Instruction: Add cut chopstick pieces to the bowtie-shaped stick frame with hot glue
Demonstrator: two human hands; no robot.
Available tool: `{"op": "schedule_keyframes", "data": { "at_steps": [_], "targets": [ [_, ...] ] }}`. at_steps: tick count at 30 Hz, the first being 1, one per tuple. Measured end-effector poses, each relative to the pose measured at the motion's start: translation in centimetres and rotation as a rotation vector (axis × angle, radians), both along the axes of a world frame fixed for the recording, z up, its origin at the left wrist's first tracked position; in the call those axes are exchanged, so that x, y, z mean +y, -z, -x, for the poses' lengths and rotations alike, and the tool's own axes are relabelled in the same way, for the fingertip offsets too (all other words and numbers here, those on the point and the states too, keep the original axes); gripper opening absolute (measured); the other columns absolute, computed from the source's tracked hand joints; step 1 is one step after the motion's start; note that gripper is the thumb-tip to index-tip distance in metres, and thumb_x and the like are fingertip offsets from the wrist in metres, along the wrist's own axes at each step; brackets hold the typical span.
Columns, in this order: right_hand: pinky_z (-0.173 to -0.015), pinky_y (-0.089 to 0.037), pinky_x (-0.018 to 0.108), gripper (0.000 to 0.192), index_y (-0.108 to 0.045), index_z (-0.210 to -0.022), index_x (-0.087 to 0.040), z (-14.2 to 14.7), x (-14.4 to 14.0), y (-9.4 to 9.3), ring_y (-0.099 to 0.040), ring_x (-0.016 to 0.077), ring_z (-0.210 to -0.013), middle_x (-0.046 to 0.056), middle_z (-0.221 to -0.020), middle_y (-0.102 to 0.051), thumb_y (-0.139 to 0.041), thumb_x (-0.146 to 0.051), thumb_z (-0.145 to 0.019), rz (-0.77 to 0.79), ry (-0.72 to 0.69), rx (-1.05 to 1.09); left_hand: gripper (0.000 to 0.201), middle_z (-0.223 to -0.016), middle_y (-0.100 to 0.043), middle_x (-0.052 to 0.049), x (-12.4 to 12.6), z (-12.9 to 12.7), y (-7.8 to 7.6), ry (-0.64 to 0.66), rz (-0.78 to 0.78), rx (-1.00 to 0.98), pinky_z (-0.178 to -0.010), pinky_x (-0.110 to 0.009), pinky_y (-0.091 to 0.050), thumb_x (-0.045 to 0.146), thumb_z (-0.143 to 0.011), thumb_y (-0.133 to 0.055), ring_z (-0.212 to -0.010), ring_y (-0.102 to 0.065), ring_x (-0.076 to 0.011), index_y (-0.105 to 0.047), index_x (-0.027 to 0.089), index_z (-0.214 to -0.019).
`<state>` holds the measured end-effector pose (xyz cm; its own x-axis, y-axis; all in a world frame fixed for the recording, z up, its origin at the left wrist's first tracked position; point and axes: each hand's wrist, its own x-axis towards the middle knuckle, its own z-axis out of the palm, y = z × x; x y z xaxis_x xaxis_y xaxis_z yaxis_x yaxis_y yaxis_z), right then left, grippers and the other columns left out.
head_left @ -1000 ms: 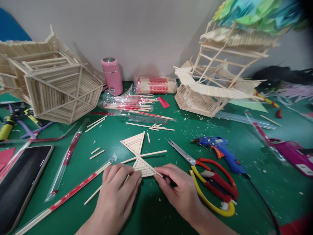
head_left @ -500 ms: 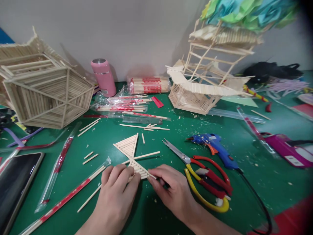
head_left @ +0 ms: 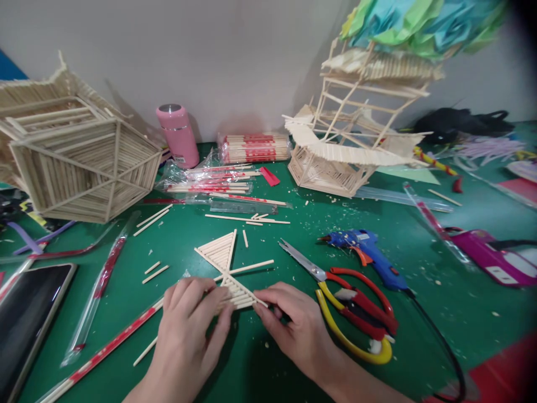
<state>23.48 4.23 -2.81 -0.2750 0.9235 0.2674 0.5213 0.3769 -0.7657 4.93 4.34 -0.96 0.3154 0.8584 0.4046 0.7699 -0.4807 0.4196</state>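
Observation:
A flat frame of glued wooden sticks [head_left: 216,250] lies on the green table, two filled triangles meeting at a crossing point. My right hand [head_left: 289,319] pinches the near right corner of the lower triangle between thumb and fingers. Over the left side of that triangle, my left hand [head_left: 195,319] has its fingers bent, the thumb and fingertips at the stick edge; its fingers partly hide that side. One long stick [head_left: 251,267] crosses the middle and sticks out to the right. Scissors [head_left: 304,260] with red and yellow handles, tangled with red-handled pliers [head_left: 364,313], lie right of my right hand.
A blue glue gun [head_left: 364,246] with a black cord lies at the right. Behind stand a stick-built hexagonal model [head_left: 113,176], a pink bottle [head_left: 178,137], packed stick bundles [head_left: 254,148] and a taller stick model [head_left: 331,151]. A phone [head_left: 31,324] lies at the left.
My left hand has shifted slightly left, and its thumb has drawn away from the middle of the lower triangle's near edge. My right hand keeps its pinch on the corner.

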Motion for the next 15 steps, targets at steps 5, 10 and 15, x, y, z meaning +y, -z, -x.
{"op": "schedule_keyframes", "data": {
  "at_steps": [5,10,15],
  "targets": [
    [-0.054,-0.043,0.024,0.013,-0.062,-0.09,-0.016,0.0,0.0,0.1,-0.052,0.012,-0.059,0.002,-0.072,-0.061,-0.051,-0.02,-0.085,0.0,-0.001,-0.003,0.017,-0.084,-0.059,-0.003,0.1,-0.8,0.3,0.079,0.091,-0.02,-0.071,-0.035,-0.037,0.012,-0.084,-0.045,-0.082,-0.05,-0.0197,-0.06,0.021,-0.088],
    [-0.054,-0.043,0.024,0.013,-0.063,-0.09,-0.017,0.0,-0.1,0.2,-0.051,0.0121,-0.058,0.002,-0.071,-0.061,-0.051,-0.02,-0.085,0.005,0.0,-0.007,0.014,-0.081,-0.058,-0.002,0.4,-1.2,-0.1,0.026,0.109,-0.003,-0.068,-0.034,-0.039,0.014,-0.085,-0.044,-0.078,-0.052,-0.0188,-0.055,0.021,-0.081],
    [-0.052,-0.043,0.023,0.014,-0.063,-0.089,-0.016,0.0,0.1,0.2,-0.051,0.0113,-0.055,0.002,-0.069,-0.06,-0.05,-0.021,-0.085,-0.007,0.009,0.012,0.016,-0.076,-0.057,-0.001,1.1,2.6,-0.5,-0.246,-0.005,-0.042,-0.06,-0.028,-0.041,0.022,-0.087,-0.039,-0.07,-0.053,-0.016,-0.047,0.021,-0.073]
  ]
}}
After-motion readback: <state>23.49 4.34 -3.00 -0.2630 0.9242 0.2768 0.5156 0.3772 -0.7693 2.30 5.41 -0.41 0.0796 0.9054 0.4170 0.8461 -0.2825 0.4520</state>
